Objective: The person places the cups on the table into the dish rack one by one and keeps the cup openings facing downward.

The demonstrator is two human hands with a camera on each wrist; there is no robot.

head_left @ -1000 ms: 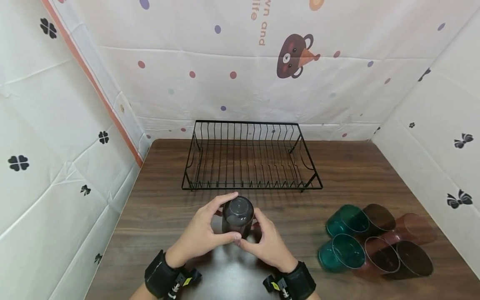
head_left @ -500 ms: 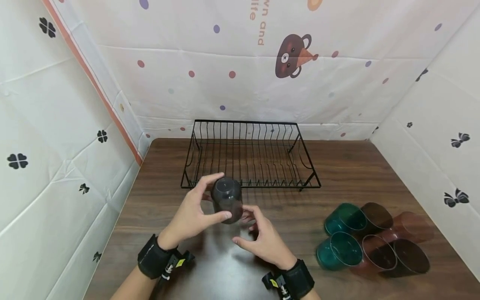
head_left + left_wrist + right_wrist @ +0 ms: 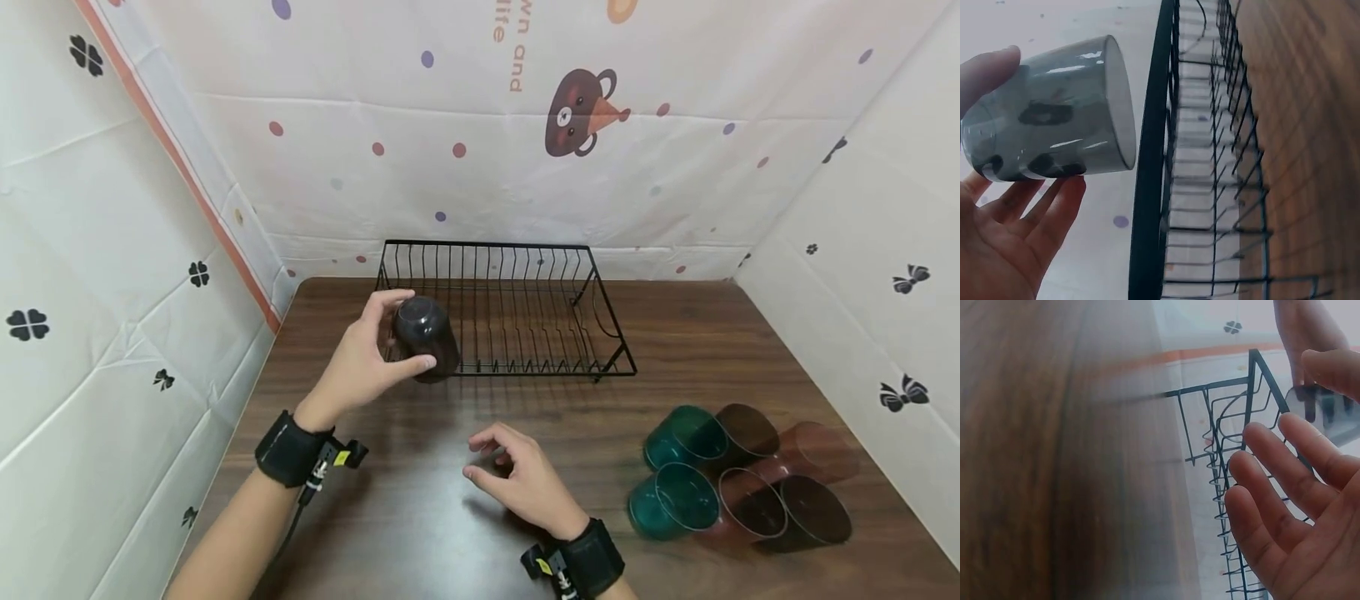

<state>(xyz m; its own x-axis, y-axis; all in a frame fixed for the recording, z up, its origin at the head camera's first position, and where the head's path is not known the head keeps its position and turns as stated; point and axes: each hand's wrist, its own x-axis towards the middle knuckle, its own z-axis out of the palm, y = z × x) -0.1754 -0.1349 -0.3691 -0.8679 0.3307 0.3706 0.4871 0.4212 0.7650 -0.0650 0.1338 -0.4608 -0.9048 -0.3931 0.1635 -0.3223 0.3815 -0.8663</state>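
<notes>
A dark grey see-through cup point(image 3: 427, 337), turned mouth down, is in my left hand point(image 3: 358, 354), its thumb on one side and the fingers round the other. In the left wrist view the cup point(image 3: 1060, 112) has its rim close to the top bar of the black wire dish rack point(image 3: 1150, 156). From the head, the cup overlaps the front left corner of the rack point(image 3: 517, 333). My right hand point(image 3: 517, 475) holds nothing, its fingers loosely bent above the table in front of the rack. The right wrist view shows that hand's point(image 3: 1304, 506) spread fingers.
To the right on the wooden table point(image 3: 570, 417) stand several see-through cups: teal ones point(image 3: 660, 504), reddish ones point(image 3: 828, 454) and dark brown ones point(image 3: 817, 517). A patterned cloth wall point(image 3: 375, 192) rises behind the rack, with more cloth on both sides.
Both hands held the cup at first. The right hand has let go and stayed near the middle, while the left has carried the cup forward and left to the rack.
</notes>
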